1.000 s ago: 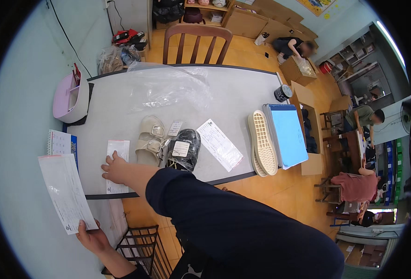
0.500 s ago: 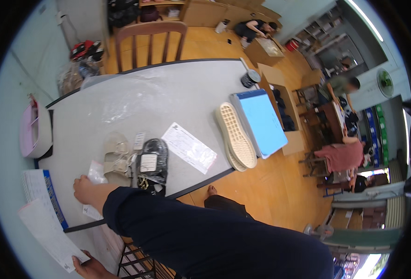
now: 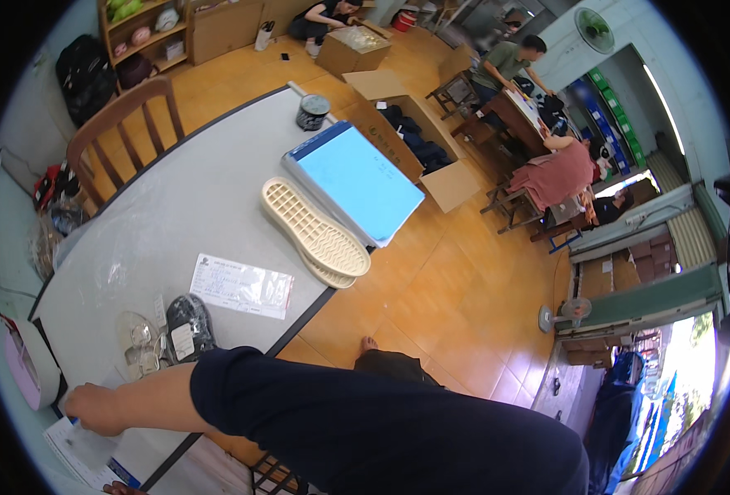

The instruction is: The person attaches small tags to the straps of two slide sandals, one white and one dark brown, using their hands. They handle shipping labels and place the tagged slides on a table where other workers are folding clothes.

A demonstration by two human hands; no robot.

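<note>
My right hand [image 3: 94, 409], its dark-sleeved arm reaching across from the lower right, is closed at the table's left end. A hazy, see-through piece shows just below it; whether the fingers hold it is unclear. Under it lies a white notepad or papers [image 3: 66, 452] with a blue edge. Only some fingers of my left hand [image 3: 121, 488] show at the bottom edge; their grip is hidden. Beside my right forearm lie a black shoe [image 3: 190, 322] in clear wrap with a white label, and a beige sandal [image 3: 139, 356]. A printed slip in a clear sleeve [image 3: 241, 285] lies farther right.
Cream shoe soles [image 3: 319, 231] lie beside a blue folder [image 3: 356, 181] near the table's right edge. A dark tin [image 3: 312, 112] stands behind. A lilac-and-white holder [image 3: 30, 363] sits at the left. Beyond are a wooden chair [image 3: 125, 136], an open carton [image 3: 439, 177] and several people.
The view has swung to the right, so the table appears farther left. My right hand has moved over the notepad. My left hand, which held a white sheet, has mostly left the picture.
</note>
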